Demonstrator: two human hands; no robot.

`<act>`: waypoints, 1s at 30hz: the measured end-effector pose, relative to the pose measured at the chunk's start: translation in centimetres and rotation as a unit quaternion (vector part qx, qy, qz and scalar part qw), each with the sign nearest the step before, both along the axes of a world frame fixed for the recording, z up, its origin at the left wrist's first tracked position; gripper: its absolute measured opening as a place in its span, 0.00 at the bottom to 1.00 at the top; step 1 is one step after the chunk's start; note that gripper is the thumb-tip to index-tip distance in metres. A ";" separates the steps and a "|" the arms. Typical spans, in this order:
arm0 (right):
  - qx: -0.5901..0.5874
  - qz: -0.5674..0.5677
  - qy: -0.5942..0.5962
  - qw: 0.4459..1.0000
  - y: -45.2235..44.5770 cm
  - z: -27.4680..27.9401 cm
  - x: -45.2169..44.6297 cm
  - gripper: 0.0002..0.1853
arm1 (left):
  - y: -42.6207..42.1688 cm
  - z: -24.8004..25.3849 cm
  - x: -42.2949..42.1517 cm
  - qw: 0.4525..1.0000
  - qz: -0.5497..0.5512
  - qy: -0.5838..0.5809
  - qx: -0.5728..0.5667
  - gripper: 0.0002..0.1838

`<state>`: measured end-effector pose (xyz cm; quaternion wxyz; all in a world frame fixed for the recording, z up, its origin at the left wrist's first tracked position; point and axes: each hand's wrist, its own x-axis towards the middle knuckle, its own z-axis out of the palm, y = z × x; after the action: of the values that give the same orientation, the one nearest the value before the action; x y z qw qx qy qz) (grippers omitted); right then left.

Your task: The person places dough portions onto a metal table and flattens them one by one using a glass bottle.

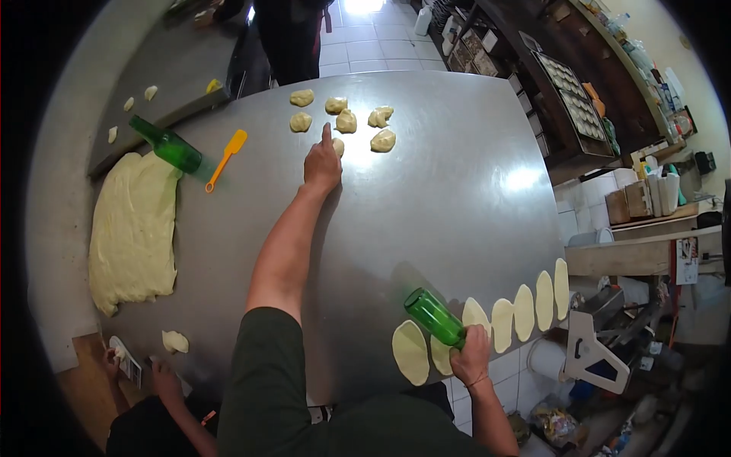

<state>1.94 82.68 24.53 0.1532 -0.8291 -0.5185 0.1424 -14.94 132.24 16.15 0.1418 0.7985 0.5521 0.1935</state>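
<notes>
My left hand (324, 166) reaches to the far side of the steel table, index finger stretched out. A dough piece (339, 148) sits right against its edge, partly covered by the hand. Just beyond the fingertip lies another dough piece (346, 121), among several more lumps. Near the table's front right, my right hand (472, 356) grips a green glass bottle (432, 314) by its narrow end. The bottle is tilted over flattened dough ovals; one oval (440, 355) is partly hidden beneath it. Several other ovals (524, 312) form a row toward the right edge.
A large dough slab (135, 228) lies at the left, beside a second green bottle (169, 146) and an orange spatula (227, 160). Another person's hands (164, 381) are at lower left near a scale (128, 362). Someone in dark clothes (288, 38) stands beyond the table.
</notes>
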 end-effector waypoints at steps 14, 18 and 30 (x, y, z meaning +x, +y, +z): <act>0.084 0.096 0.061 0.990 -2.8 0.5 1.6 0.16 | -40.4 5.8 -7.6 0.792 0.164 -0.537 -0.240 0.38; 0.100 0.142 0.079 0.982 -4.8 -0.3 3.1 0.16 | -52.3 0.7 -7.9 0.918 0.140 -0.335 -0.156 0.42; 0.099 0.178 0.118 0.972 -8.9 -3.0 2.7 0.17 | -56.1 0.3 -7.3 0.992 -0.064 0.089 -0.064 0.62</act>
<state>4.66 73.75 21.49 0.2664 -0.6819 -0.6474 0.2121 -22.22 76.10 16.41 0.1547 0.8354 0.5218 0.0768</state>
